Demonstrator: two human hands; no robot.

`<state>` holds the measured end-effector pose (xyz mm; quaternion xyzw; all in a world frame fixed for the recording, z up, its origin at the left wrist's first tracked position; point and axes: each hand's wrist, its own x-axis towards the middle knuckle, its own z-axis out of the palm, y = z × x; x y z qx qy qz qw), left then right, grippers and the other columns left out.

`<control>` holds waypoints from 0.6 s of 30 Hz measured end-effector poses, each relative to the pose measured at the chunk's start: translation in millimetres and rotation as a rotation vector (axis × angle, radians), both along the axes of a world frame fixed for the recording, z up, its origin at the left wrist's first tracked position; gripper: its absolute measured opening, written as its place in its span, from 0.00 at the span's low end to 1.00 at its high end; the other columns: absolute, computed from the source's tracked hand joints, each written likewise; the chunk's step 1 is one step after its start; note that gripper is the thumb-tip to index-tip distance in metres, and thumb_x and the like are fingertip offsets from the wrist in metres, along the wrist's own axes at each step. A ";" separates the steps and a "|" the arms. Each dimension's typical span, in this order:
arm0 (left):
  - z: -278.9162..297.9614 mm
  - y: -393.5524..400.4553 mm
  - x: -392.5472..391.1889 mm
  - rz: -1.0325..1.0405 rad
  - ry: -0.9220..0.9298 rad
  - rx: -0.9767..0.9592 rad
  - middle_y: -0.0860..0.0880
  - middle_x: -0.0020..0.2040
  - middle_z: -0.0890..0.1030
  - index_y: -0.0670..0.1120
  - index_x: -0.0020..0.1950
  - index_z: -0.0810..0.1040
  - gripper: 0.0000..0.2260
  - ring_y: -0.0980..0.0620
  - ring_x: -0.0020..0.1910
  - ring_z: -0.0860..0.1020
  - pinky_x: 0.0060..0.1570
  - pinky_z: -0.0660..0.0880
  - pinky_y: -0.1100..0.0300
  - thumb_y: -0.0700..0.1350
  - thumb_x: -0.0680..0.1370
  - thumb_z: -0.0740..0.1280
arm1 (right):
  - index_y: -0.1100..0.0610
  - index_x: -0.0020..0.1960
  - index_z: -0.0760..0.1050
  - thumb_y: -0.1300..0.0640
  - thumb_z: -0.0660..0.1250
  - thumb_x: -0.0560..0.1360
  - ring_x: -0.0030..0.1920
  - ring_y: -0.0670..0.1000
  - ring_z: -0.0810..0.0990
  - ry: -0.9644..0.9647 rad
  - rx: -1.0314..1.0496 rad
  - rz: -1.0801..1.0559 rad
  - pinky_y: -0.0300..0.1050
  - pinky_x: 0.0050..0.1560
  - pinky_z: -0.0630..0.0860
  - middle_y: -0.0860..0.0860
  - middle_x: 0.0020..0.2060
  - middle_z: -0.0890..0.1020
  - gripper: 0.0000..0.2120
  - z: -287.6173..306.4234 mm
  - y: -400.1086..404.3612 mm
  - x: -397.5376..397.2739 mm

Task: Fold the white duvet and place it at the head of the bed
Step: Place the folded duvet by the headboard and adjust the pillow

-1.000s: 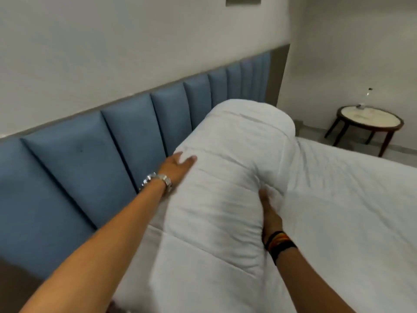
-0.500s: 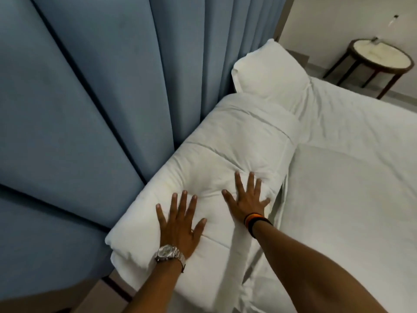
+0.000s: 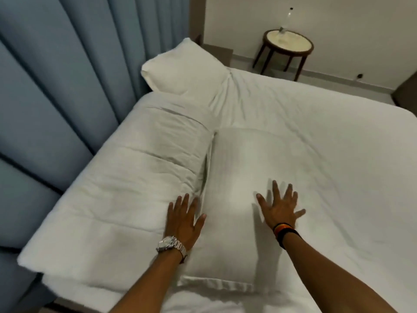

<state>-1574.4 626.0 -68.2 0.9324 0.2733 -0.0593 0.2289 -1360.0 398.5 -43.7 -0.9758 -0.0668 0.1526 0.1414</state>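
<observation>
Blue padded headboard [image 3: 56, 91] fills the frame's left; your folded white duvet [image 3: 126, 195] lies along it, below a pillow [image 3: 182, 68]. Your left hand [image 3: 184, 219] rests at the duvet's edge, fingers spread. Your right hand [image 3: 281, 207], fingers splayed, presses a second pillow [image 3: 234, 177] at centre.

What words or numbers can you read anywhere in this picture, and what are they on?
None can be read.
Watch on the left wrist: its face is too small and blurred to show numbers or a brand.
Bottle on the round table: any label is too far off to read.
Duvet, pillows and headboard: no writing shows.
</observation>
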 end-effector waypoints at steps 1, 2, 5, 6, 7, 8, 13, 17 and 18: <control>-2.2 -14.5 14.5 0.016 -0.002 -0.079 0.51 0.86 0.45 0.59 0.85 0.47 0.32 0.48 0.85 0.45 0.83 0.43 0.46 0.68 0.83 0.48 | 0.35 0.84 0.43 0.20 0.53 0.72 0.84 0.59 0.39 0.060 0.021 -0.072 0.79 0.76 0.42 0.52 0.85 0.39 0.46 -5.9 -26.8 7.7; -6.2 -26.6 27.1 0.058 0.002 -0.167 0.50 0.86 0.46 0.59 0.85 0.48 0.33 0.48 0.85 0.47 0.83 0.46 0.45 0.69 0.83 0.50 | 0.34 0.84 0.42 0.18 0.54 0.70 0.84 0.61 0.40 0.124 0.054 -0.139 0.79 0.76 0.43 0.53 0.85 0.38 0.49 -14.1 -51.9 13.2; -22.5 -49.9 54.6 0.276 0.091 -0.413 0.49 0.86 0.51 0.64 0.84 0.46 0.38 0.43 0.85 0.49 0.81 0.50 0.39 0.75 0.78 0.53 | 0.32 0.83 0.40 0.14 0.61 0.61 0.84 0.64 0.51 0.343 0.237 -0.275 0.71 0.79 0.53 0.55 0.86 0.46 0.58 -44.6 -112.2 20.6; -28.1 -55.7 60.1 0.355 0.129 -0.490 0.49 0.86 0.52 0.66 0.83 0.45 0.41 0.41 0.85 0.49 0.81 0.49 0.37 0.78 0.75 0.54 | 0.31 0.83 0.40 0.12 0.61 0.57 0.83 0.63 0.57 0.406 0.307 -0.288 0.67 0.80 0.58 0.55 0.85 0.52 0.61 -54.0 -125.5 20.7; -32.7 -60.3 64.3 0.424 0.152 -0.570 0.48 0.86 0.55 0.69 0.83 0.44 0.43 0.39 0.84 0.51 0.81 0.50 0.37 0.80 0.72 0.56 | 0.31 0.82 0.39 0.11 0.60 0.55 0.81 0.63 0.62 0.451 0.370 -0.278 0.63 0.78 0.62 0.54 0.84 0.57 0.63 -61.7 -133.9 20.3; -37.0 -63.4 66.8 0.481 0.148 -0.640 0.47 0.85 0.57 0.70 0.82 0.44 0.45 0.39 0.83 0.55 0.81 0.53 0.39 0.81 0.70 0.58 | 0.29 0.82 0.39 0.11 0.60 0.55 0.80 0.62 0.65 0.482 0.431 -0.260 0.61 0.77 0.64 0.52 0.84 0.60 0.62 -68.0 -137.8 18.9; -27.0 -80.9 84.1 0.621 -0.145 -0.666 0.55 0.80 0.68 0.71 0.80 0.54 0.53 0.49 0.77 0.69 0.69 0.67 0.56 0.82 0.59 0.70 | 0.26 0.80 0.49 0.25 0.73 0.68 0.76 0.52 0.71 0.395 0.785 -0.293 0.53 0.75 0.66 0.41 0.76 0.71 0.48 -75.8 -132.1 12.6; 22.8 -93.9 115.8 0.631 -0.379 -0.558 0.62 0.66 0.81 0.67 0.75 0.69 0.47 0.61 0.61 0.80 0.65 0.76 0.60 0.79 0.59 0.74 | 0.32 0.78 0.63 0.31 0.76 0.70 0.70 0.48 0.75 0.244 0.992 -0.351 0.49 0.74 0.69 0.39 0.72 0.75 0.41 -37.6 -120.8 11.4; 40.8 -94.3 125.8 0.613 -0.448 -0.515 0.62 0.63 0.83 0.64 0.73 0.73 0.43 0.60 0.59 0.82 0.63 0.79 0.58 0.76 0.61 0.75 | 0.35 0.79 0.64 0.34 0.76 0.72 0.71 0.48 0.75 0.194 1.010 -0.336 0.48 0.74 0.69 0.41 0.73 0.75 0.39 -23.1 -117.5 13.3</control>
